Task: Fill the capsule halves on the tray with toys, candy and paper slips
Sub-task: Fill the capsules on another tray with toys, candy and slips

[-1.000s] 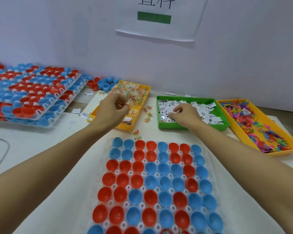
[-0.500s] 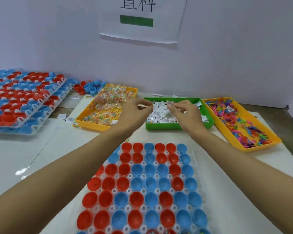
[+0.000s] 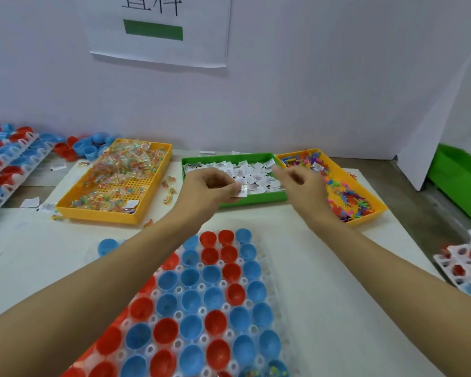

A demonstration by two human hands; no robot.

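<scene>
A clear tray (image 3: 259, 284) of red and blue capsule halves lies in front of me. Behind it stand a yellow bin of wrapped candy (image 3: 114, 180), a green bin of paper slips (image 3: 245, 172) and a yellow bin of small plastic toys (image 3: 346, 191). My left hand (image 3: 207, 189) hovers at the green bin's front edge, pinching a paper slip (image 3: 242, 190) between thumb and fingers. Blurred by motion, my right hand (image 3: 299, 186) sits over the gap between the green bin and the toy bin, fingers curled; I cannot see what it holds.
Stacked trays of red and blue capsule halves (image 3: 8, 164) fill the left side, with loose halves (image 3: 85, 145) behind the candy bin. A single blue half (image 3: 108, 246) lies beside my left forearm. A green crate (image 3: 462, 178) and filled white trays (image 3: 468, 265) sit at right.
My left hand moved from the candy bin to the green bin and now pinches a paper slip. My right hand shifted right, away from the left. The view swung right.
</scene>
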